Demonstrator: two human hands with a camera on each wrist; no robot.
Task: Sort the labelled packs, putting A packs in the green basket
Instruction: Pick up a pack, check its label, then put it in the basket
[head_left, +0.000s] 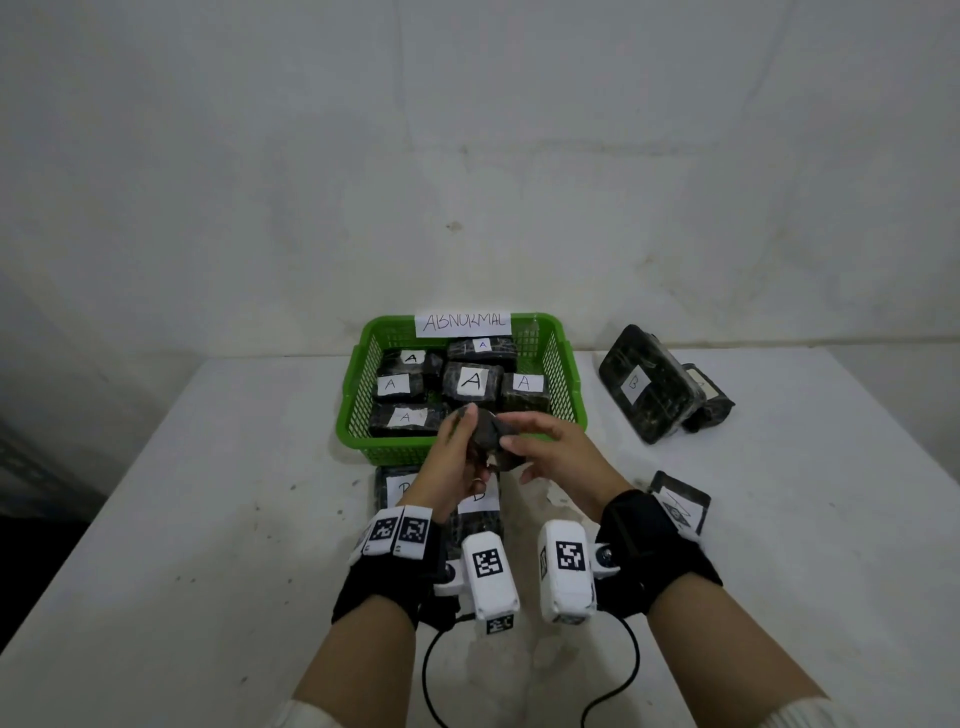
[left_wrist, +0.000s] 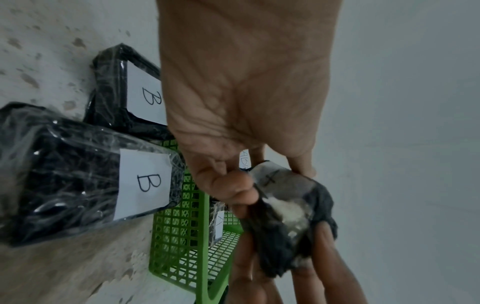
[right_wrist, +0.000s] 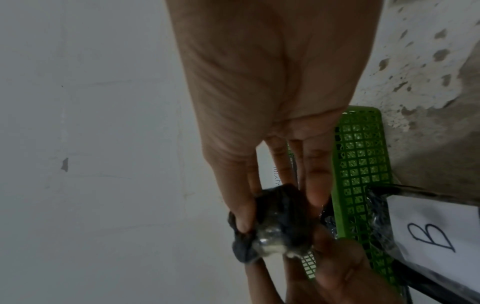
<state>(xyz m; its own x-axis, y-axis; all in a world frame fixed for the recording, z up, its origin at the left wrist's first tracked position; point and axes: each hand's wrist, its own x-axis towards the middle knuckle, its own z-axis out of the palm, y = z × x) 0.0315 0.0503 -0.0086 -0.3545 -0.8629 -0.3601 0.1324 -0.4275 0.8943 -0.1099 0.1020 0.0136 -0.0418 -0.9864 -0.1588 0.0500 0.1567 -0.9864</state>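
A small dark wrapped pack (head_left: 487, 435) is held by both hands just above the front rim of the green basket (head_left: 566, 374). My left hand (head_left: 465, 441) pinches its left side and my right hand (head_left: 514, 434) grips its right side. In the left wrist view the pack (left_wrist: 285, 214) shows a creased white label with a letter I cannot read. In the right wrist view my fingers (right_wrist: 315, 193) curl round the pack (right_wrist: 275, 226). Several packs marked A (head_left: 471, 383) lie in the basket, which bears a paper sign (head_left: 463, 323).
Two B packs (head_left: 399, 488) (head_left: 480, 506) lie on the white table right in front of the basket, partly under my hands. Right of the basket a large B pack (head_left: 644, 384) leans on another dark pack (head_left: 711, 402). One more pack (head_left: 680, 501) lies by my right wrist.
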